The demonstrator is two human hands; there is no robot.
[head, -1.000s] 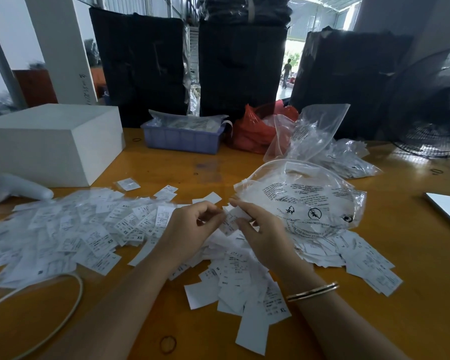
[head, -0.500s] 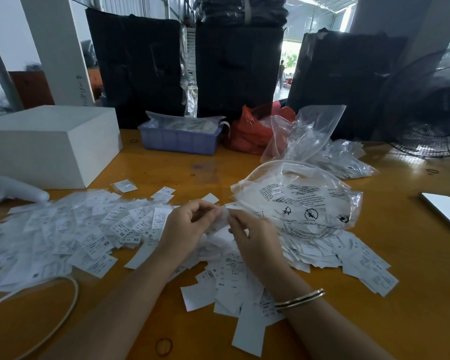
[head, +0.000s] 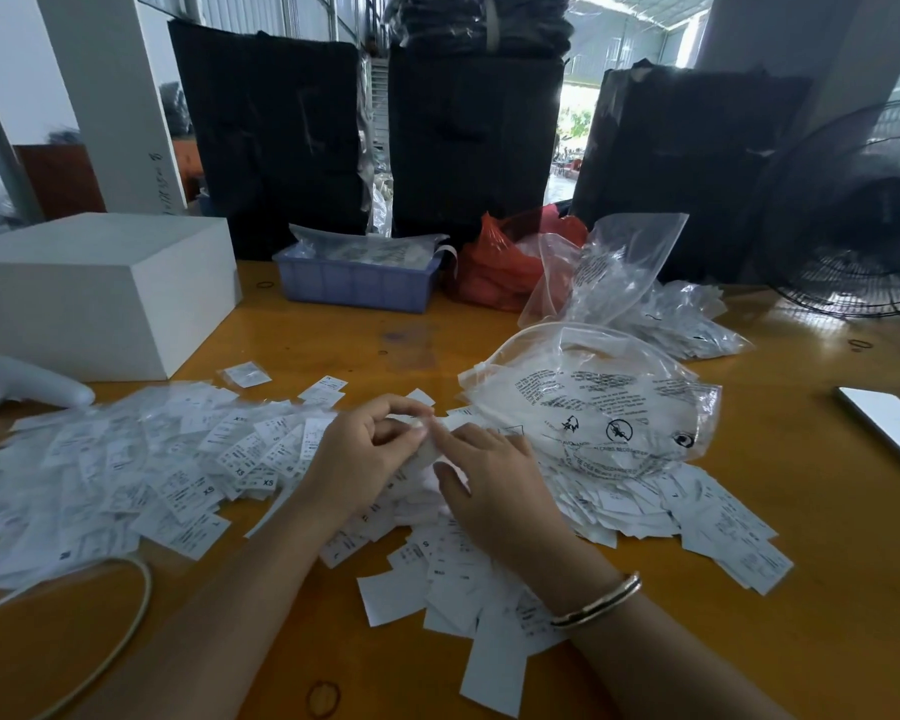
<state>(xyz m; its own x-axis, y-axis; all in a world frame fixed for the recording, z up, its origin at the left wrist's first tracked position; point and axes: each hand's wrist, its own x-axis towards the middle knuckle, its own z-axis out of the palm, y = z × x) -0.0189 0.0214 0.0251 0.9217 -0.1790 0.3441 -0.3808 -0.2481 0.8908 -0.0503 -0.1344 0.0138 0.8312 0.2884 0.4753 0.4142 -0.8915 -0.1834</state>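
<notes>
In the head view, a small white label (head: 423,451) is held just above the middle of the desk (head: 827,589), between the two hands. The left hand (head: 357,459) is curled, and the label's left end is pinched between its thumb and fingertips. The other end is pinched by the forefinger and thumb of the right hand (head: 494,485), whose remaining fingers are loosely bent. A thin metal bangle (head: 596,601) is worn on the right wrist.

Beneath the hands a loose heap of paper labels (head: 453,574) is spread: flat white rectangles printed in black, overlapping at all angles. To the left a wider drift of sleeved labels (head: 126,475) is laid out in glossy clear film, with XS marks legible. Just right of the hands a puffed clear bag (head: 593,407) with black warning print is rested on more labels and crowds the right hand's far side.

Farther back are seen:
- a matte white box (head: 100,288)
- a ribbed blue tray (head: 354,280)
- a crumpled red bag (head: 494,272)
- a second, upright clear bag (head: 614,262)

A smooth white controller (head: 27,389) lies at the left edge, and a white cable (head: 126,621) is looped near it. A black wire-guarded fan (head: 863,226) stands at the far right, with a flat white slab (head: 889,423) lying before it. Black wrapped bundles (head: 271,132) are stacked behind the glossy amber desk.
</notes>
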